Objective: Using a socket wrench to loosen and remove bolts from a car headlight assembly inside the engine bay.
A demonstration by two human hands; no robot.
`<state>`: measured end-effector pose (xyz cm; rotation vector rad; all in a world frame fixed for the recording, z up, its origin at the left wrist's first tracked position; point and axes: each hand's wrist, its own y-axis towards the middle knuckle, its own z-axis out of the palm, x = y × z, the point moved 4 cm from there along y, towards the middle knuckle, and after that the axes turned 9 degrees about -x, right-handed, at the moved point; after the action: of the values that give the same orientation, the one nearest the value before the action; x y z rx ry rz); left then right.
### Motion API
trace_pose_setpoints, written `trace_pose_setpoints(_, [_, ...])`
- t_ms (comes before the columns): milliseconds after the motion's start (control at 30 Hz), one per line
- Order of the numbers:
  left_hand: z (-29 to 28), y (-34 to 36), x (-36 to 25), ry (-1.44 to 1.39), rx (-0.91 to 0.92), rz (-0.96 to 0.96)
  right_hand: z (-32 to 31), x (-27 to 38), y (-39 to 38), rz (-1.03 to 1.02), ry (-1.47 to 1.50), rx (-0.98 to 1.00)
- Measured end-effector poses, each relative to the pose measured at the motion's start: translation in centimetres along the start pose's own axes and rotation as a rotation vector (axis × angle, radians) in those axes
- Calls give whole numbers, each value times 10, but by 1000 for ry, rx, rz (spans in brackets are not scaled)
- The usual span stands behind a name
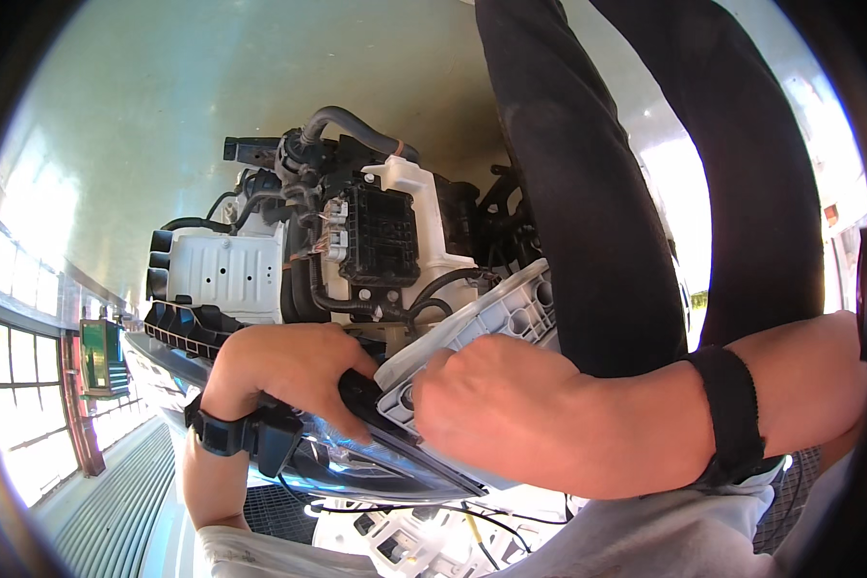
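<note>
In the head view, a light grey plastic panel lies slantwise just right of the middle, at the front edge of an open engine bay. Its upturned face shows ribs and round hollows; a smooth band runs down its left side. The right hand is curled into a near fist at the panel's lower end, knuckles up. Its fingertips are hidden, so I cannot tell whether it has hold of the panel. The left hand is partly open, palm down, with a gap between its digits and a black part showing in that gap; I cannot tell whether it grips this part.

The panel's lower corner sits between the hands, leaving little room there. Its left edge runs near a black hose and a white bracket, beside a black box. The upper right end reaches the black trousers, whose nearer leg hems in that side. A pale metal plate lies above the left hand, near a black grille. Below the hands, a glossy headlight follows the car's front edge, and a thin cable crosses beneath it. Beyond the engine parts, the greenish floor spreads out.
</note>
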<state>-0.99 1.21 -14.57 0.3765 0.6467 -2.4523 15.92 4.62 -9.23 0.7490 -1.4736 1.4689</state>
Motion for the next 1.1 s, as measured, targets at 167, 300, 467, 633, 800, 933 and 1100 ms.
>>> trace_pose_setpoints(167, [-8,3,-15,74,47,-103,-14,2,1,-222,-134,372])
trace_pose_setpoints(300, [-4,-10,-12,-136,-182,34,-1,9,11,-127,-66,382])
trace_pose_setpoints(467, [-3,-9,-33,64,-693,255,10,8,1,4,23,-22])
trace_pose_setpoints(633, [11,1,-35,71,-673,252,0,0,5,129,234,198])
trace_pose_setpoints(800, [16,3,-35,221,-711,266,-17,-5,-19,-174,202,-199])
trace_pose_setpoints(933, [13,1,-33,166,-659,263,-39,-10,-15,-21,187,125])
trace_pose_setpoints(1100, [11,-1,-40,98,-595,290,-34,2,-17,-128,112,-17])
